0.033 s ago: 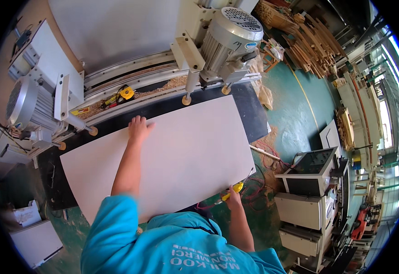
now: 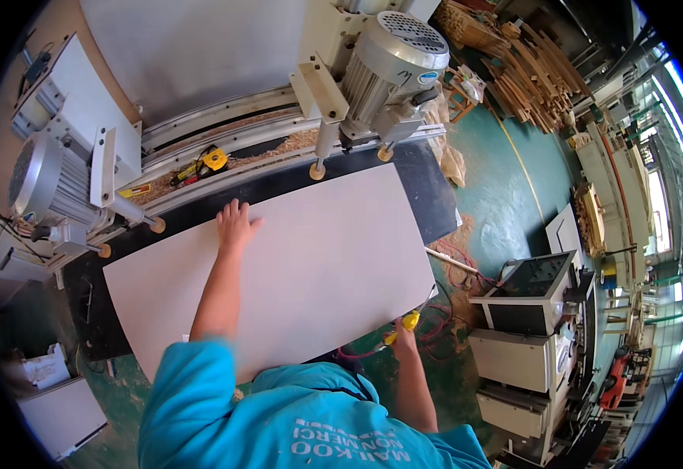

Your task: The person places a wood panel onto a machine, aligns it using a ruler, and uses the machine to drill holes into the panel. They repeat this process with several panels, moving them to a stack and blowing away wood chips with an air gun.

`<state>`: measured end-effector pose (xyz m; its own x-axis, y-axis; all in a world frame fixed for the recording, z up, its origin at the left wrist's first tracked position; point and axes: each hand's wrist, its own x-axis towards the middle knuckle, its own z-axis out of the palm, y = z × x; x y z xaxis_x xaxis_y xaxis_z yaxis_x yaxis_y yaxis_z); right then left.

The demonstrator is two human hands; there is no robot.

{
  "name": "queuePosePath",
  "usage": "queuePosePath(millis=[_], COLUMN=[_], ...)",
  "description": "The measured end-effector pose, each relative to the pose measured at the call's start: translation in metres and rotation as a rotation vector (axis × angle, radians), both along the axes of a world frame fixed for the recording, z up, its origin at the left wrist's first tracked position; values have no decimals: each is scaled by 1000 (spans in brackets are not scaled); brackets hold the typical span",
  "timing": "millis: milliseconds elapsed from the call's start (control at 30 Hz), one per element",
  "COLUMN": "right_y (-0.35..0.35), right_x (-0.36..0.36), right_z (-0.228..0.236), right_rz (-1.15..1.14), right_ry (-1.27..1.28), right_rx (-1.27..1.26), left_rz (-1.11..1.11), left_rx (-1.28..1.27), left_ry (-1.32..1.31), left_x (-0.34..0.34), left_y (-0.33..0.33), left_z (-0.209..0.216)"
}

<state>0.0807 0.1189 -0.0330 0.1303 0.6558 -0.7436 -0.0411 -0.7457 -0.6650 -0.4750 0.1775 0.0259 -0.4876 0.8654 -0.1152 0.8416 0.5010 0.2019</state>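
Note:
A large white rectangular panel (image 2: pixel 310 250) lies flat on a dark machine table (image 2: pixel 427 199). My left hand (image 2: pixel 236 225) rests on the panel near its far edge, fingers stretched and thumb out to the right. At the near right corner, just off the panel's edge, my right hand (image 2: pixel 405 341) is closed around a yellow air blow gun (image 2: pixel 410 321). Its thin nozzle points up and away along the panel's corner. A reddish hose (image 2: pixel 355 357) trails from it below the panel. My right fingers are partly hidden by the grip.
Two motor units (image 2: pixel 396 66) (image 2: pixel 48 180) with downward rods stand along the table's far side. Between them, a yellow tape measure (image 2: pixel 215 159) lies among sawdust on the rails. A control cabinet (image 2: pixel 513 359) stands to the right, and wood strips (image 2: pixel 533 78) are piled beyond.
My right hand and the blow gun have shifted slightly to the right. My left hand stays at nearly the same spot on the panel.

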Motion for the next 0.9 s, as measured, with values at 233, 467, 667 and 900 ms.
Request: queuePosePath(millis=[233,467,667,900], right_y=[17,149,58,-33], right_x=[37,100,-34,-214], right_z=[112,108,88,103], right_rz=[1248,827,1963,1604], right_ry=[-597,-317,-42,40], right_rx=[24,207,-43,464], left_rz=[59,177,800,1007], left_rx=[289,322,154,347], left_ry=[28,-43,174,-455], left_x=[78,127,191,268], left_y=[-91,-206,-364,-466], left_z=[-56,-42,-35,-1])
